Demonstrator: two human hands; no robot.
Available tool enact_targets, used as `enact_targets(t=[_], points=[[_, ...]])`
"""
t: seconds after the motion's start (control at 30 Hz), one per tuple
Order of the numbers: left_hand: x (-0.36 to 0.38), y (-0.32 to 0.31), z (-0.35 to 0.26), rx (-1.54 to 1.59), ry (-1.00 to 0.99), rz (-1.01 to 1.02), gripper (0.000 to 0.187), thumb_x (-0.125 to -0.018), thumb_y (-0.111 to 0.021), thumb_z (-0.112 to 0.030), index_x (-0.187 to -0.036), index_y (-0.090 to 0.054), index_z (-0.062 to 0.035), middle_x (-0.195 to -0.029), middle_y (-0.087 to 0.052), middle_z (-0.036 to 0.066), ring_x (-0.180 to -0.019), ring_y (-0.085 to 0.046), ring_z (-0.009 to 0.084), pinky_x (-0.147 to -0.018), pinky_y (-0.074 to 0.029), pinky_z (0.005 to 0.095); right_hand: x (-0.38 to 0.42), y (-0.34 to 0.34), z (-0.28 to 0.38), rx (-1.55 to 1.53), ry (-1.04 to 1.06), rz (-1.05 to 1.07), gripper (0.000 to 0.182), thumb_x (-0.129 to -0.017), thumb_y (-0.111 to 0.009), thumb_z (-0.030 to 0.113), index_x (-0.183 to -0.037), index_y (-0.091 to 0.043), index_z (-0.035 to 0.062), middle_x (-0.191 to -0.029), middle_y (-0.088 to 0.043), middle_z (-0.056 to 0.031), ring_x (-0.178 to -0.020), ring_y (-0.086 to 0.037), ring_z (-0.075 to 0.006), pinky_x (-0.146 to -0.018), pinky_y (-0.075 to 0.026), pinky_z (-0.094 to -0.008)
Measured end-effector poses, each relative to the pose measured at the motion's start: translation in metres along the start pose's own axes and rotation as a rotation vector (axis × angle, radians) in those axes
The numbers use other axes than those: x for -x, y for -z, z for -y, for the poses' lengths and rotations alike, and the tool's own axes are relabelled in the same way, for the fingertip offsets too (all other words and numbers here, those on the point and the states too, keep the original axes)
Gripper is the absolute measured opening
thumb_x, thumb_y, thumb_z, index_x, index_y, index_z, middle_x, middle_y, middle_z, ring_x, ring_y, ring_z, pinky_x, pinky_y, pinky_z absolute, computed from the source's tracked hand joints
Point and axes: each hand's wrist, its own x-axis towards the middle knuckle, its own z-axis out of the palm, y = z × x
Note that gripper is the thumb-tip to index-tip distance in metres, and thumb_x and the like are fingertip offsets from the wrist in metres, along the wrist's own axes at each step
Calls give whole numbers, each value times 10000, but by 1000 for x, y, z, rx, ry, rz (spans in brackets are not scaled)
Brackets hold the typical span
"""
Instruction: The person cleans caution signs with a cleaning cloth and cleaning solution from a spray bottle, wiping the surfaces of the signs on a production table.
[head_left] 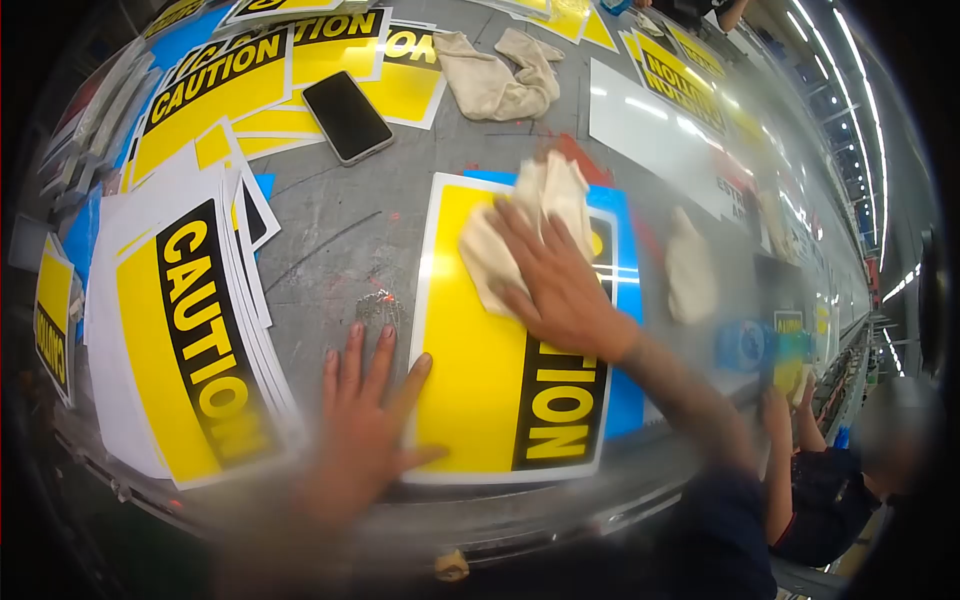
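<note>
Glossy yellow, black-banded rectangular sign (465,390) lies near the front edge of the bench (330,240); your flat right grip (550,282) presses a cream cloth (562,190) on it, your splayed left grip (362,420) clasps nothing, so hard rubbing could skid it.

Sign panel (465,370): yellow, white border, black band with yellow lettering. Cloth (560,190): cream. Underlying sheet (628,300): bright blue. Worktop (330,265): grey, red smears, dark streaks. Phone (347,117): black screen.

Caution sign (465,375) lies on table (335,235), cloth (560,185) atop; to its left, stacked signs (143,365); behind-left, phone (347,117); right, second cloth (690,270).
</note>
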Motion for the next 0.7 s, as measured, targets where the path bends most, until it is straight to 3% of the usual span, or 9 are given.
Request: enact_targets(t=[0.17, 0.23, 0.3, 0.37, 0.43, 0.47, 0.57, 0.63, 0.7], points=[[0, -1, 1, -15, 2, 11, 1135, -777, -894, -625, -1697, -426, -153, -1801, -179, 280, -1670, -50, 538, -1306, -68, 736, 45, 32, -48, -92, -250, -29, 667, -1085, -524, 145, -1716, -315, 100, -1758, -364, -169, -1511, -426, -501, -1321, -233, -600], [0, -3, 2, -21, 0, 17, 1141, -784, -878, -650, -1706, -415, -162, -1802, -179, 276, -1672, -38, 533, -1309, -32, 732, 74, 21, -43, -155, -279, -26, 673, -1072, -545, 128, -1698, -317, 32, -1744, -361, -222, -1489, -437, -520, -1307, -259, -588], [0, -5, 2, -34, 0, 11, 1138, -787, -871, -664, -1702, -421, -161, -1803, -185, 270, -1672, -43, 532, -1306, -28, 739, 97, 18, -5, 40, -25, 104, 717, -996, -613, 104, -1636, -359, -97, -1727, -351, -302, -1517, -431, -501, -1275, -289, -633], [-2, -3, 3, -37, 12, 13, 1135, -779, -879, -657, -1696, -433, -158, -1803, -187, 269, -1672, -44, 532, -1302, -41, 743, 120, 25, 43, -229, 63, 196, 770, -898, -670, 81, -1630, -444, 4, -1711, -425, -213, -1580, -411, -404, -1311, -270, -605], [-2, -4, 1, -58, 9, 3, 1130, -766, -889, -648, -1683, -455, -150, -1803, -197, 268, -1673, -51, 531, -1295, -73, 747, 114, 32, 25, -167, 156, 283, 821, -849, -691, 58, -1634, -453, 26, -1701, -443, -190, -1599, -385, -402, -1319, -264, -597], [-1, -4, 0, -65, 7, -3, 1133, -762, -887, -650, -1681, -455, -148, -1804, -200, 264, -1673, -57, 531, -1292, -84, 747, 106, 20, 5, -113, 119, 149, 834, -841, -666, 23, -1645, -443, 30, -1707, -432, -195, -1577, -412, -403, -1324, -259, -601], [0, -10, 4, -99, -23, -29, 1150, -761, -848, -703, -1686, -446, -152, -1809, -210, 242, -1676, -81, 516, -1294, -94, 746, 81, 23, -53, -77, -116, -37, 731, -998, -634, 132, -1674, -376, 30, -1765, -318, -230, -1539, -379, -525, -1322, -272, -580], [1, -13, 8, -103, -28, -58, 1158, -759, -831, -728, -1689, -442, -160, -1811, -214, 231, -1677, -88, 508, -1297, -95, 745, 90, 20, -33, -145, -204, -37, 728, -1012, -603, 110, -1692, -351, 54, -1758, -330, -235, -1517, -393, -550, -1326, -266, -573], [1, -12, 7, -115, -22, -51, 1168, -750, -819, -751, -1692, -441, -173, -1815, -219, 215, -1681, -89, 496, -1300, -91, 743, 124, 16, -1, -132, -104, 61, 749, -963, -569, 37, -1682, -359, 19, -1726, -387, -248, -1481, -446, -553, -1314, -285, -594]])
